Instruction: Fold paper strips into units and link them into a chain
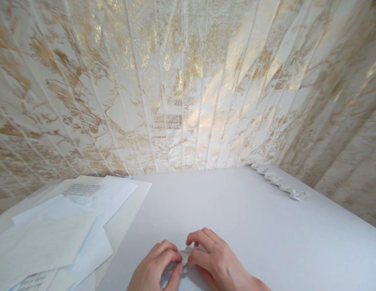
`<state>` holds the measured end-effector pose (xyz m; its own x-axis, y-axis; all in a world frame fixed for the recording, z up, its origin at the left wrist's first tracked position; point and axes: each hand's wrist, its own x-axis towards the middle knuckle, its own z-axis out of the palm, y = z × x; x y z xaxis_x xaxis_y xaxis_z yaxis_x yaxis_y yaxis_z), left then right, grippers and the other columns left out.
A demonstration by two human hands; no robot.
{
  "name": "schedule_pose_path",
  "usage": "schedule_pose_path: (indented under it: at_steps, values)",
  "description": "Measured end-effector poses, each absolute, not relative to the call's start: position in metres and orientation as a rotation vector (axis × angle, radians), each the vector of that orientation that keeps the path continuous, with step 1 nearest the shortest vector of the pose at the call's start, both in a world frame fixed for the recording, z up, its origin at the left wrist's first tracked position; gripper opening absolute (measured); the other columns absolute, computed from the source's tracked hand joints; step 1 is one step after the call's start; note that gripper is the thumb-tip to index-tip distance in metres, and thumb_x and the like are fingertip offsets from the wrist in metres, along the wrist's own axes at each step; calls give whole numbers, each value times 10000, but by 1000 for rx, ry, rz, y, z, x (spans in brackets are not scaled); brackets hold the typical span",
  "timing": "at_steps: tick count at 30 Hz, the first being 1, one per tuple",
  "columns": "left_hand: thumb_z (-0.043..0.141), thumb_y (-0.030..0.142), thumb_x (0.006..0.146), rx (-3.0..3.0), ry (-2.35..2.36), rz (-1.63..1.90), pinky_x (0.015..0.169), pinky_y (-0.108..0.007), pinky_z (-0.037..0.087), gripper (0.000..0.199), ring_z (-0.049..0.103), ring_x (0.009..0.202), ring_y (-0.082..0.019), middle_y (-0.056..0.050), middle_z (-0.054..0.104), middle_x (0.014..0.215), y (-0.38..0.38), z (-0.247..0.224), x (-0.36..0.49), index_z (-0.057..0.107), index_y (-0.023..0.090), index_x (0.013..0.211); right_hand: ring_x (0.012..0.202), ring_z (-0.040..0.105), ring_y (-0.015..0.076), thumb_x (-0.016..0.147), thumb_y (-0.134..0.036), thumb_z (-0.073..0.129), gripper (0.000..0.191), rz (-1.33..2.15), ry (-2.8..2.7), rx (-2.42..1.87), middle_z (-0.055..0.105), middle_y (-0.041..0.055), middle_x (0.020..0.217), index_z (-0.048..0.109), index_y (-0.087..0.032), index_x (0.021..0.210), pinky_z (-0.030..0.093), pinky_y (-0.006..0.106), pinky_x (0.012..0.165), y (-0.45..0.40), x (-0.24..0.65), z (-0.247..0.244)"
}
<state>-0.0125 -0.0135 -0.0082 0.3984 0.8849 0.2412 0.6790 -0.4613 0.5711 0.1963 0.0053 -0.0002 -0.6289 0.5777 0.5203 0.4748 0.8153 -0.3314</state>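
Low in the head view, my left hand [159,262] and my right hand [216,258] meet over a small folded piece of white paper [184,258]. The left thumb and fingers pinch its left side. On its right side the right fingers are closed, with the index finger bent above it. Much of the paper is hidden behind my fingers, so its full shape does not show. A row of several small folded paper pieces [286,187] lies near the table's right back edge.
Loose white sheets [112,198], some with printed lines, overlap in a pile on the left of the white table [206,202]. Behind the table hangs a gold-patterned white curtain [182,101], and it continues along the right side.
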Motion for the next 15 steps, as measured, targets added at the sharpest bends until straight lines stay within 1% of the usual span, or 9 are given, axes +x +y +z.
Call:
schedule_pose_path:
  at_steps: [3,5,8,10,12,15]
  values:
    - [461,136,876,2260,1460,603,742,-194,479,215,655,829,-134,2,656,842,-14,4,-7,614,219,750,872,577,171,759,-18,625,240,145,-2366,-711,642,31,1082,611,-226,878,467,269,751,6,195,-2]
    - [453,115,862,2246,1558,487,695,-192,449,227,647,803,-133,11,651,818,-13,13,-4,596,221,722,884,574,176,794,-51,626,187,100,-2381,-672,646,23,1085,609,-229,846,462,282,752,5,193,-2]
    - [444,79,847,2227,1672,341,617,-193,387,240,625,707,-113,34,631,779,-13,20,0,583,226,716,900,571,181,851,-107,628,136,71,-2403,-658,648,11,1092,607,-234,807,460,295,755,4,189,-3]
    - [428,78,858,2227,1686,298,603,-201,364,241,619,669,-106,42,619,786,-13,19,1,580,232,750,937,570,189,847,-116,643,128,98,-2409,-671,640,13,1127,610,-231,802,466,300,779,4,187,-4]
    - [410,99,875,2224,1673,301,598,-211,359,227,630,663,-110,39,613,821,-15,15,1,574,238,801,979,564,196,807,-84,657,153,159,-2414,-689,624,16,1168,621,-233,813,471,308,820,3,187,-6]
    - [412,107,853,2199,1626,360,588,-217,363,192,633,650,-111,29,602,890,-17,8,1,549,243,848,1006,555,198,709,24,613,291,296,-2365,-725,605,21,1174,638,-238,834,470,309,869,3,189,-6]
